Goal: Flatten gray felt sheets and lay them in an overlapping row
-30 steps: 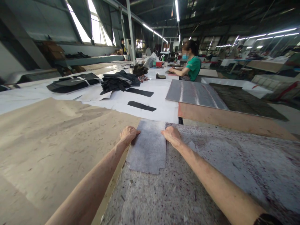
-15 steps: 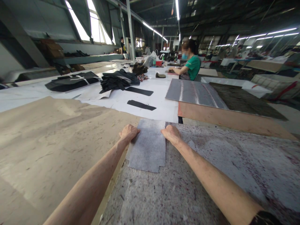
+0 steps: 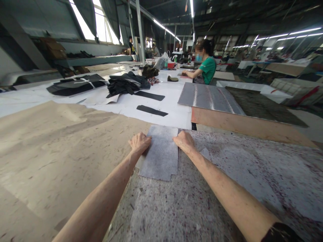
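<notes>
A light grey, felt-like fabric piece (image 3: 162, 154) with small notches at its near corners lies over the speckled board (image 3: 176, 208) in front of me. My left hand (image 3: 140, 142) is closed on its left edge, thumb on top. On the opposite edge, my right hand (image 3: 184, 140) pinches the same piece, its fingertips partly hidden underneath. Brown paper (image 3: 63, 158) spreads out left of the piece. Beyond it, a dark strip (image 3: 152, 110) rests on the white tabletop (image 3: 174, 117).
A pile of dark fabric pieces (image 3: 126, 84) and a tied dark bundle (image 3: 75, 84) sit farther back on the left. Grey boards (image 3: 209, 97) are stacked at the right on a pinkish board (image 3: 247, 127). A co-worker in a green shirt (image 3: 209, 70) sits at the far table side.
Both hands keep their hold on the grey fabric piece, which looks almost unmoved. The whole view has shifted slightly.
</notes>
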Motion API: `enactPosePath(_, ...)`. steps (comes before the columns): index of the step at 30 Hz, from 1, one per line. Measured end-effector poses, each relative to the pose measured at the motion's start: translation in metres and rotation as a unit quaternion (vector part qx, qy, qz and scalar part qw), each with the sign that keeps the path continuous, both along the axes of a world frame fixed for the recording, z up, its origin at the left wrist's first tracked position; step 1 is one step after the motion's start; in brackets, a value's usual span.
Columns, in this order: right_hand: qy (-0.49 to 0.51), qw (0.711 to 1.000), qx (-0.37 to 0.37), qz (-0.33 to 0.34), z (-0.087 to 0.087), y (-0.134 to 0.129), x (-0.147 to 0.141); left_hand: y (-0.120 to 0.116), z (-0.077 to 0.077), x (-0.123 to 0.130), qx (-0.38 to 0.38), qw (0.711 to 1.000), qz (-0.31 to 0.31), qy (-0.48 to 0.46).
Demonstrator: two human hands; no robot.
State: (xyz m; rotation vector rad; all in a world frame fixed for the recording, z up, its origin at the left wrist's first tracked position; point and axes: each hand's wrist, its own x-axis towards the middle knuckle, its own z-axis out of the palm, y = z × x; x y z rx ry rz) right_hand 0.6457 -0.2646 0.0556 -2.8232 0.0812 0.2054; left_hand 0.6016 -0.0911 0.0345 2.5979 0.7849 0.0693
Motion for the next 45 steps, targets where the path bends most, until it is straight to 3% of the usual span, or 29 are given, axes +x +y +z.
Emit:
enactPosePath(5,-0.063,0.997,-0.027,0.019,0.001,0.001,-0.006,-0.018,0.008,-0.013,0.079,0.994,-0.010,-0.071)
enactPosePath(7,-0.085,0.995,-0.038,0.025,0.003,0.000,-0.008,-0.028,0.008,-0.023,0.108,0.986,-0.071,-0.101)
enactPosePath(11,-0.119,0.991,-0.050,0.046,0.002,-0.005,-0.010,-0.046,-0.007,-0.046,0.148,0.949,-0.260,-0.101)
enactPosePath(13,-0.135,0.988,-0.051,0.061,0.001,-0.007,-0.010,-0.050,-0.016,-0.054,0.144,0.939,-0.302,-0.083)
enactPosePath(21,-0.193,0.956,-0.017,0.222,-0.007,-0.008,-0.019,-0.050,-0.023,-0.055,0.145,0.937,-0.308,-0.077)
enactPosePath(27,-0.185,0.915,-0.006,0.359,-0.034,-0.021,-0.047,-0.045,-0.022,-0.055,0.123,0.936,-0.323,-0.069)
enactPosePath(31,-0.202,0.912,-0.009,0.356,-0.048,-0.028,-0.053,-0.039,-0.022,-0.066,0.125,0.930,-0.338,-0.068)
enactPosePath(34,-0.199,0.916,-0.005,0.348,-0.048,-0.027,-0.053,-0.039,-0.024,-0.077,0.130,0.930,-0.333,-0.080)
enactPosePath(38,-0.186,0.928,0.010,0.322,-0.037,-0.025,-0.043,-0.042,-0.024,-0.084,0.138,0.929,-0.334,-0.080)
enactPosePath(45,-0.171,0.954,-0.011,0.245,-0.014,-0.013,0.002,-0.042,-0.023,-0.083,0.152,0.927,-0.331,-0.093)
